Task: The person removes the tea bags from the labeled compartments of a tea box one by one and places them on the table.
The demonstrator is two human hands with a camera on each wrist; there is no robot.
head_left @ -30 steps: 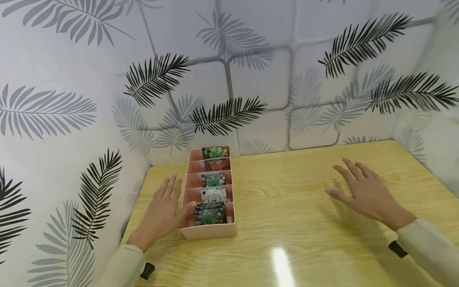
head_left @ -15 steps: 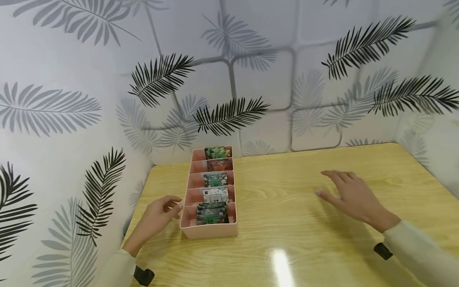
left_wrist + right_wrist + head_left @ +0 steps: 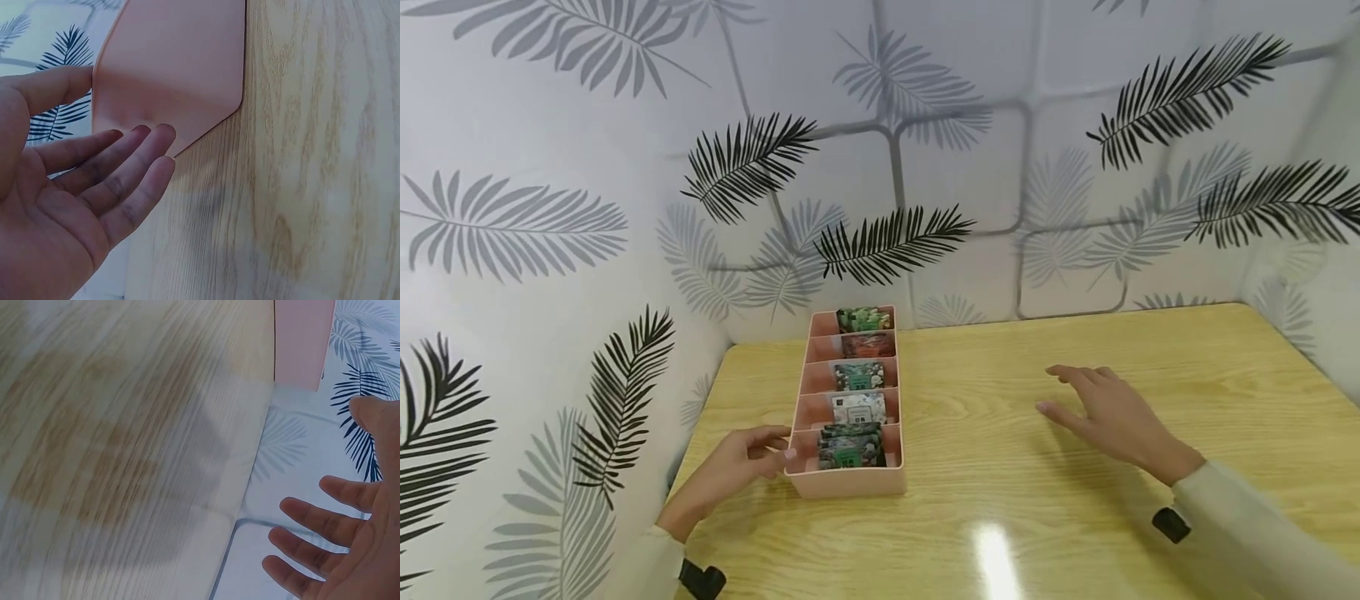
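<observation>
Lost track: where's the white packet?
In the head view, left of centre, the white packet sits in the pink tray, one compartment behind the front packets.

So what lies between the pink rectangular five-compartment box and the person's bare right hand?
Nothing but bare yellow wood-grain tabletop separates the pink box from the right hand; the head view shows this.

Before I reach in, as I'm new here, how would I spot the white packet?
On the wood-grain table stands a pink five-compartment box. Second from its near end lies the white packet, the only pale one among darker packets.
</observation>
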